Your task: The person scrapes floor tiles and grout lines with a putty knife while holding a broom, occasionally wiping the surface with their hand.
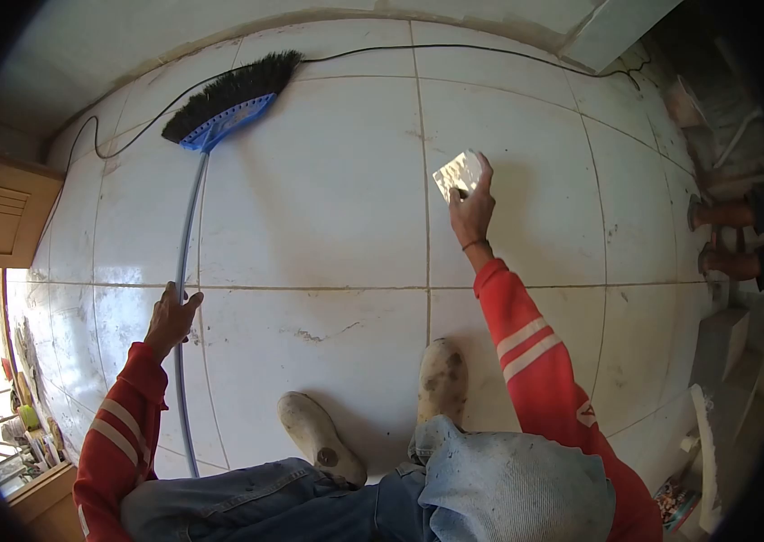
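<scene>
My left hand point(171, 322) is closed around the grey handle of a broom point(188, 212). Its blue head and black bristles lie on the floor toward the far left. Out in front, my right hand point(474, 210) grips a small, roughly square whitish piece point(456, 175) with a mottled face, fingers and thumb at its edges. It looks like a chunk of tile or block, though I cannot tell which. White tiled floor point(319, 199) spreads beneath both hands.
A black cable point(490, 50) runs along the wall at the back. My boots point(442, 379) stand near the floor's middle. At the right, another person's legs point(730, 215) show, with pale slabs point(721, 346) close by. A wooden door point(3, 212) is at the left.
</scene>
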A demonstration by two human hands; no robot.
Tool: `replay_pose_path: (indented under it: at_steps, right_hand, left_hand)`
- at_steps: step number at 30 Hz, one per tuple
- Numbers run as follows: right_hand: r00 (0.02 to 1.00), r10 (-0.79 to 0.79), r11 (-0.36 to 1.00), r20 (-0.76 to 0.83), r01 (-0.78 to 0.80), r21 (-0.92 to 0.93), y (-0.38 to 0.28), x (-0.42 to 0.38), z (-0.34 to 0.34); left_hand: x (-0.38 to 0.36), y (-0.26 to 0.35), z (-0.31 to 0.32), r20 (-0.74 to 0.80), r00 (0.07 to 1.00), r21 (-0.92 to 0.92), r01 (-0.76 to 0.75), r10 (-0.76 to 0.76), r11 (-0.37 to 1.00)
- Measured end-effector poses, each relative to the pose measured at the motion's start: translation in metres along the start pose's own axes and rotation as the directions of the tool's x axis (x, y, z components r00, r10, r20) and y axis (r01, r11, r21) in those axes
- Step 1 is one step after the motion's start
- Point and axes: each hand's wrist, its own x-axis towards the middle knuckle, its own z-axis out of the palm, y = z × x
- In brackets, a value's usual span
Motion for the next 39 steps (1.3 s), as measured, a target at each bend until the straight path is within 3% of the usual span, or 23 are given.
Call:
replay_pose_path:
  at_steps: [2,4,8,22,23,25,28,29,34,37,39]
  right_hand:
    - [0.998,-0.066,0.998,-0.007,0.066,-0.022,-0.006,0.025,0.011]
    - [0.992,-0.069,0.989,0.102,0.081,-0.122,-0.016,0.042,0.019]
    - [0.990,-0.046,0.994,0.134,0.058,-0.093,-0.011,0.040,0.022]
    - [0.983,-0.151,0.988,0.104,0.154,-0.026,-0.006,-0.075,-0.033]
    - [0.983,-0.151,0.988,0.104,0.154,-0.026,-0.003,-0.077,-0.036]
    - [0.994,-0.007,0.999,0.107,0.002,0.046,-0.002,-0.077,-0.039]
    - [0.998,-0.001,0.991,0.069,-0.009,0.135,0.000,-0.048,-0.031]
    - [0.997,-0.082,0.990,-0.017,0.083,0.112,0.001,-0.032,-0.023]
    - [0.997,0.025,0.991,-0.079,-0.014,0.132,-0.002,0.054,0.023]
    - [0.998,0.068,0.989,0.017,-0.070,0.129,-0.001,0.084,0.040]
    - [0.971,-0.015,0.997,0.239,0.032,-0.070,0.004,0.090,0.046]
  left_hand:
    - [-0.002,0.000,-0.002,0.004,1.000,-0.001,0.009,-0.009,1.000]
    - [-0.003,-0.001,-0.004,0.001,1.000,0.001,0.001,-0.001,1.000]
    - [-0.002,-0.001,-0.002,-0.009,1.000,-0.008,0.000,0.000,1.000]
    - [0.000,-0.005,-0.004,-0.009,1.000,-0.003,-0.022,0.022,1.000]
    - [0.001,-0.006,-0.003,-0.009,1.000,-0.003,-0.022,0.022,1.000]
    - [0.001,-0.008,-0.001,-0.022,0.999,-0.002,-0.030,0.030,1.000]
    - [-0.003,-0.004,0.001,-0.034,0.999,-0.019,-0.020,0.019,1.000]
    - [-0.004,-0.004,0.001,-0.034,0.999,-0.014,-0.022,0.022,1.000]
    - [-0.004,-0.001,0.001,-0.016,1.000,-0.014,-0.009,0.009,1.000]
    - [-0.004,-0.002,0.003,-0.033,0.999,-0.011,-0.020,0.019,1.000]
    - [-0.003,-0.003,0.003,-0.024,1.000,-0.011,-0.016,0.015,1.000]
